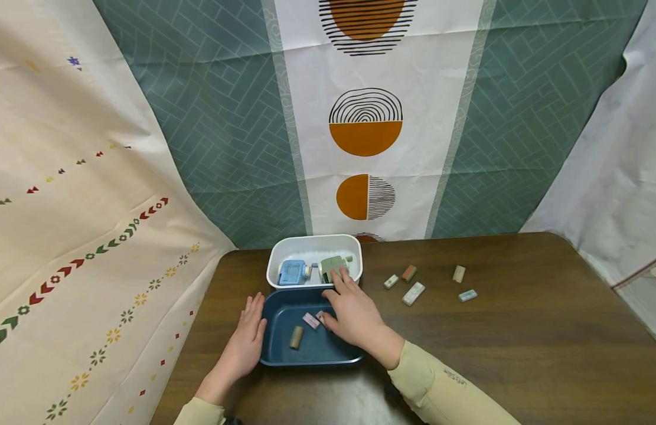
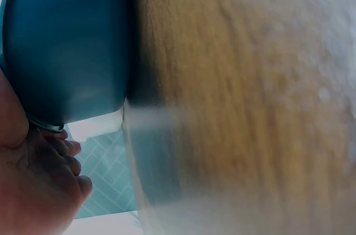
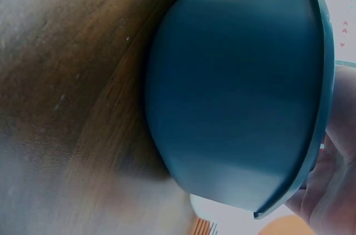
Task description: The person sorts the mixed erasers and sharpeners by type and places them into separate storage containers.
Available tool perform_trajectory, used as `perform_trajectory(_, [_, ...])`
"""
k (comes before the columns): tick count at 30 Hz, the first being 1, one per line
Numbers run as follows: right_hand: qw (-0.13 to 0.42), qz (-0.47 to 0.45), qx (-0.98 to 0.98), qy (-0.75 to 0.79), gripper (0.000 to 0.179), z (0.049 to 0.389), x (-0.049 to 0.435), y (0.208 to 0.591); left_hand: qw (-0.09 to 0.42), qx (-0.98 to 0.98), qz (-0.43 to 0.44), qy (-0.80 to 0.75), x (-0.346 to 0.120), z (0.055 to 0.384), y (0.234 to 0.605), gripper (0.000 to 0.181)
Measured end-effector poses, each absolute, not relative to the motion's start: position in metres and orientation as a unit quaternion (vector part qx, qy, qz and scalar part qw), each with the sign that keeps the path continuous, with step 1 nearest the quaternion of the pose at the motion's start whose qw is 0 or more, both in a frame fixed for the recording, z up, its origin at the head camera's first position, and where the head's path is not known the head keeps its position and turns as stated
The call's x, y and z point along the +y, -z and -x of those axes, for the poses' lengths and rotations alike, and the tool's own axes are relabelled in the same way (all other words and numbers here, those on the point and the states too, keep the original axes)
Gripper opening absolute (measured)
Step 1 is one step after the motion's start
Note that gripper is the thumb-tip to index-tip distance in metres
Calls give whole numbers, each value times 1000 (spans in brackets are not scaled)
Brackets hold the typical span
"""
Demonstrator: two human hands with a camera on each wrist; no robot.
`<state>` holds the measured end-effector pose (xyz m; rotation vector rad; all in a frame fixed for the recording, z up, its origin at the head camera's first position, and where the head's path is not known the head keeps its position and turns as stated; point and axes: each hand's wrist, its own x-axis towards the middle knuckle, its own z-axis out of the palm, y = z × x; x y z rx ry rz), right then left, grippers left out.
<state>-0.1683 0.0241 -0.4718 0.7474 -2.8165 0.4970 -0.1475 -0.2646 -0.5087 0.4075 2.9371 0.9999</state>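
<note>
On the bench (image 1: 540, 336), a blue tray (image 1: 328, 349) is set at lower centre. Its left rim is flanked by the left hand (image 1: 245, 339), fingers straight; its right side is overhung by the right hand (image 1: 358, 313), whose grip cannot be told. Three small blocks (image 1: 296, 337) are already contained; five loose blocks (image 1: 413, 293) are seemingly left, right of centre.

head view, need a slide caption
Left hand at the edge of a blue tray of small blocks, right hand over it, white tub behind, more blocks on the wooden table.
</note>
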Motion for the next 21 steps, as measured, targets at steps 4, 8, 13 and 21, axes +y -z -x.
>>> perform_trajectory(4, [88, -249, -950, -169, 39, 168, 25, 471, 2, 938, -131, -320, -264, 147, 509, 56])
perform_trajectory(8, [89, -252, -949, -168, 39, 169, 26, 472, 0, 938, -132, -322, -264, 147, 508, 56])
perform_trajectory(13, [85, -251, -948, -174, 37, 170, 29, 476, 2, 938, -130, -322, -263, 147, 508, 56])
perform_trajectory(21, [75, -231, -951, -189, 37, 171, 35, 475, 3, 943, -128, -309, -262, 147, 506, 57])
